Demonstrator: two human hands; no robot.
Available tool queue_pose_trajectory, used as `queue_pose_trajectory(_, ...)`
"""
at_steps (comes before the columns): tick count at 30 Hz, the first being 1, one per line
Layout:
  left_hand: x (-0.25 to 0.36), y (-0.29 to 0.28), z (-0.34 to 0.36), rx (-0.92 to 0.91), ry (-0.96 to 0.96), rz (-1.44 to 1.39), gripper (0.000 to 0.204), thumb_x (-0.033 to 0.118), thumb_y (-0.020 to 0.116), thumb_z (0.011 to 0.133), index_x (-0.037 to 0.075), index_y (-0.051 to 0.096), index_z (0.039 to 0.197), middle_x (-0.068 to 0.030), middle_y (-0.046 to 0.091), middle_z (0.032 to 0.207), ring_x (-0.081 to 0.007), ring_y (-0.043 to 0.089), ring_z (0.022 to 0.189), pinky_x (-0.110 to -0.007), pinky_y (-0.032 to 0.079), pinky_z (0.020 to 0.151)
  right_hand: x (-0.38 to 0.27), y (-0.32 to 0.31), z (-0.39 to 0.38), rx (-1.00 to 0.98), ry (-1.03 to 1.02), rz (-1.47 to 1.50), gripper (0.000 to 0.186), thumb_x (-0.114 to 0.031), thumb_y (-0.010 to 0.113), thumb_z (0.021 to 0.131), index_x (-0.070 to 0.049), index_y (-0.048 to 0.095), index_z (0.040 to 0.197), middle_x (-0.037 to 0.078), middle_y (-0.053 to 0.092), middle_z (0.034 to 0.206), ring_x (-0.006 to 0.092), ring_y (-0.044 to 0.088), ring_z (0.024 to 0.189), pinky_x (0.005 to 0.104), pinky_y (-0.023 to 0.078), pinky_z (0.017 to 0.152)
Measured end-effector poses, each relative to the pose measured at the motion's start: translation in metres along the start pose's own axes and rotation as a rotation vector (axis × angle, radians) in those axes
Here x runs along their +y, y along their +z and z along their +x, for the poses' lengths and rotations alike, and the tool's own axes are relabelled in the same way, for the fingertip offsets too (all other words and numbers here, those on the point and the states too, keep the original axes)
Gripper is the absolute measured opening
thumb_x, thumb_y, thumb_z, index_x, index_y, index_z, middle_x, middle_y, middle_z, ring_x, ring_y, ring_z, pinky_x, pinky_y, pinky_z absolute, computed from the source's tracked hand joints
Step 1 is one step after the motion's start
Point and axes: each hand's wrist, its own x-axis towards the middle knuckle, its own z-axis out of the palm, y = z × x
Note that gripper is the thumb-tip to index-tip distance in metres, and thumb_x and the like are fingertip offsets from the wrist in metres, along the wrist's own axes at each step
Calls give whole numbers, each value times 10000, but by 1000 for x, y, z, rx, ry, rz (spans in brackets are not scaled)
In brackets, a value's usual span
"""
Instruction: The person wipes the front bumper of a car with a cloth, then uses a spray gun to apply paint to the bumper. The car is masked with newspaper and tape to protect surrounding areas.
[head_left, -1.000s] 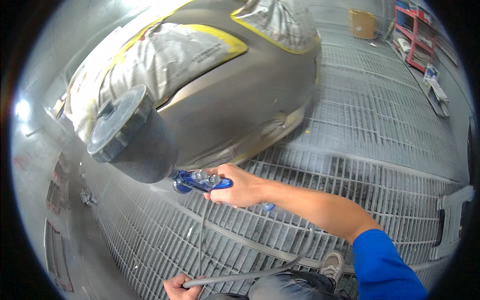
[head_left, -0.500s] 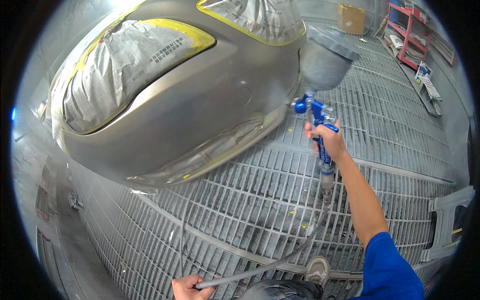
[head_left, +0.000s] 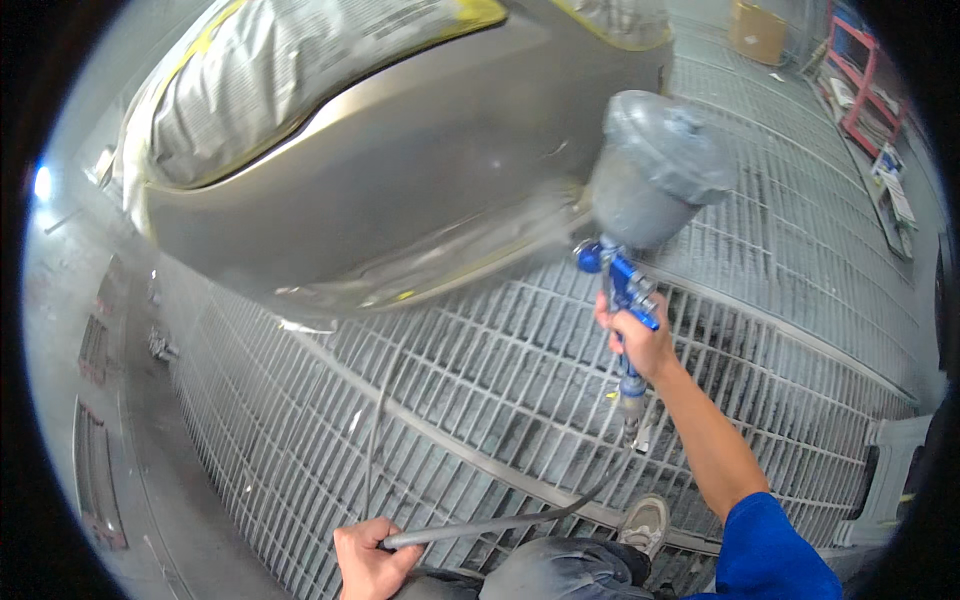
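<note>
My right hand [head_left: 637, 335] is wrapped round the handle of a blue spray gun [head_left: 622, 278] with a cloudy grey cup [head_left: 655, 170] on top. The gun's nozzle points left, a short gap from the lower right edge of a silver-beige car bumper [head_left: 400, 190]. A pale haze hangs between them. Newspaper masking [head_left: 290, 80] with yellow tape covers the bumper's upper openings, and another masked strip [head_left: 440, 258] runs along its lower part. Low at the front, my left hand [head_left: 372, 558] is closed round the grey air hose [head_left: 480, 528] that leads up to the gun's handle.
Metal floor grating [head_left: 500, 400] spreads under everything. A red shelf rack [head_left: 862, 85] and a cardboard box [head_left: 757, 32] stand at the far right. A grey plastic frame [head_left: 885, 475] is at the right edge. My shoe [head_left: 645, 522] rests on the grating.
The spray gun and my right hand have moved down relative to the bumper, to about its lower edge. The bumper sits higher in view. My left hand keeps hold of the hose.
</note>
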Motion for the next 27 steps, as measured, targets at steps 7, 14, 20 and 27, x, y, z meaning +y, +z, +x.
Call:
queue_pose_trajectory(7,-26,-25,-19,115,-61,-42,306,94,769,616,-13,495,529,-15,422,447,-50,373,476,-269,272,441,52,129,-22,-517,134,-1,103,-88,642,826,-82,660,927,-3,634,807,74,560,589,238,469,477)
queue_pose_trajectory(14,-29,-22,-31,19,-48,12,266,79,743,671,-3,510,574,-21,429,481,-74,388,498,-292,291,454,104,120,-7,-266,22,-10,142,-105,675,735,-55,679,867,3,652,755,69,564,570,214,424,446)
queue_pose_trajectory(20,-16,3,-14,-13,10,36,251,84,751,605,-28,531,556,-77,438,456,-96,422,440,-290,321,438,62,8,3,-41,107,66,175,-70,673,723,-43,666,896,22,664,796,76,567,572,217,416,425)
queue_pose_trajectory(27,5,27,5,-156,140,105,246,120,766,605,-14,562,571,-114,479,481,-199,468,414,-332,370,438,31,-101,61,274,-214,-24,102,-55,582,753,-31,639,834,44,613,703,113,536,548,254,403,426)
